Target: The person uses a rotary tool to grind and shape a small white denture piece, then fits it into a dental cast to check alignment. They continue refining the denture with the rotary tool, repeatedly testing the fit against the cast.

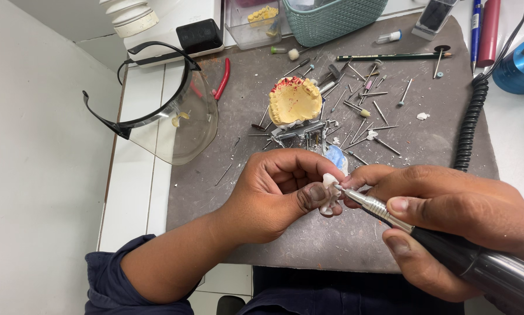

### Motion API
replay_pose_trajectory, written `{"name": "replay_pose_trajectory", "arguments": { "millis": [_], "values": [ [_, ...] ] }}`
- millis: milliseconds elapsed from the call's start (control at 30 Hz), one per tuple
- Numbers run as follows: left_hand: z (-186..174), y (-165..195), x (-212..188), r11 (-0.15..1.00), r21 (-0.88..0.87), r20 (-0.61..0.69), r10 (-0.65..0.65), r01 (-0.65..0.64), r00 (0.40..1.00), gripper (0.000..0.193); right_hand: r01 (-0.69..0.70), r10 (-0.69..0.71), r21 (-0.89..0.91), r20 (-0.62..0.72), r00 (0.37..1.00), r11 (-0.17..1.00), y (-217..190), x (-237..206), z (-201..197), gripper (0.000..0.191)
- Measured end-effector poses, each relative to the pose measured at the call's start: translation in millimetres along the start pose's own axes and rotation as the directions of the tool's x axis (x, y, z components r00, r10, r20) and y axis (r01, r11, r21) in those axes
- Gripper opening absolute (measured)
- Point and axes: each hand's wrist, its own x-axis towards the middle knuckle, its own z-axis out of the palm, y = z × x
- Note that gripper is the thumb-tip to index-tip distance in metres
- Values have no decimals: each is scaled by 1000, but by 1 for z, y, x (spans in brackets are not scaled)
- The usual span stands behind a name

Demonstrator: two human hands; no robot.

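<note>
My left hand [276,195] pinches a small whitish dental piece [331,195] between thumb and fingers. My right hand [449,219] grips a rotary handpiece [449,251] with a silver nose and black body, its tip touching the piece. Both hands hover over a dark grey work mat [227,175]. A yellow plaster dental cast [295,102] with red marks along its rim sits on the mat beyond my hands. A small blue-white piece [336,157] lies just behind my fingers.
Several burs and pins [361,111] are scattered on the mat. A clear face shield [168,116] lies at left, red-handled pliers [222,79] beside it. A teal basket [332,20], clear box, green pencil [390,57], coiled black cord [469,122] and blue cylinder [519,70] lie at the back and right.
</note>
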Motion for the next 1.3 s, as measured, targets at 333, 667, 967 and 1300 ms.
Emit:
{"name": "replay_pose_trajectory", "arguments": {
  "millis": [333, 667, 967, 1300],
  "values": [
    [-1, -1, 0, 1000, 6, 20, 0, 0, 1000, 31, -41, 41, 15, -36, 998, 999, -8, 6, -2, 33],
    [4, -7, -3, 999, 21, -24, 35, -35, 999, 24, 108, -104, 160, -30, 994, 981, 2, 7, -4, 29],
    [0, -15, 1, 992, -28, -274, 108, -120, 956, 29, 24, 231, 729, -247, 941, 684, 15, 1, 18, 22],
    [1, -20, 2, 983, 39, -308, 184, -181, 933, 31, -78, 428, 866, -165, 889, 494, 39, 0, 25, 18]
  ]
}}
